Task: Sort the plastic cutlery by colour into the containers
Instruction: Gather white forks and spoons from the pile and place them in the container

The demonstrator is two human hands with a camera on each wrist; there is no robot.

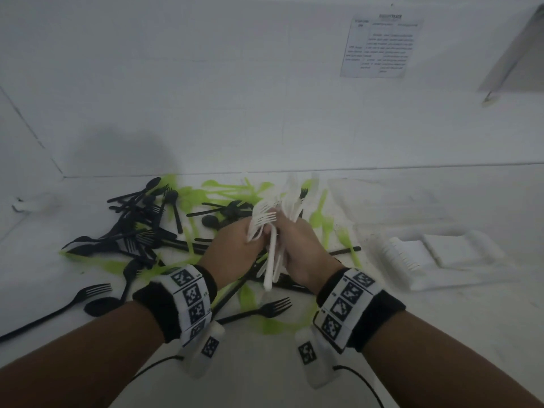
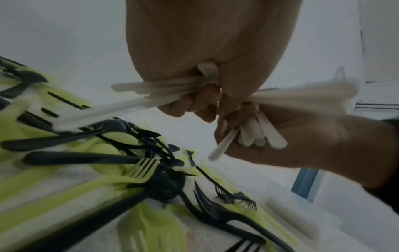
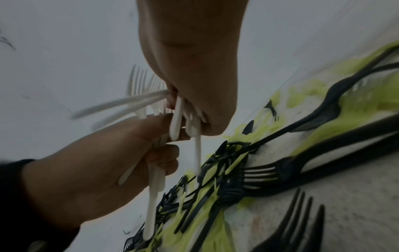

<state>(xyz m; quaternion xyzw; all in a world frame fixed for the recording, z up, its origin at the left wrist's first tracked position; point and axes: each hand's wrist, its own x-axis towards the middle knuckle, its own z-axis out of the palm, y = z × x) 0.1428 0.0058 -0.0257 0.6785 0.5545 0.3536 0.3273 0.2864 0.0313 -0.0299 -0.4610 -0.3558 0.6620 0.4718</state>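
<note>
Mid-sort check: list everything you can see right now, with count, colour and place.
White cutlery: a bunch, too overlapped to count, held above the pile.
Black cutlery: many forks and spoons, scattered left and centre on the table.
Green cutlery: many, mixed under and behind the black.
Containers: white trays, count unclear, at right; one holds white cutlery.
Paper sheet: one, white, printed, on the wall.
Table: one, white.
Left hand: grips the white bunch.
Right hand: grips the same bunch.
</note>
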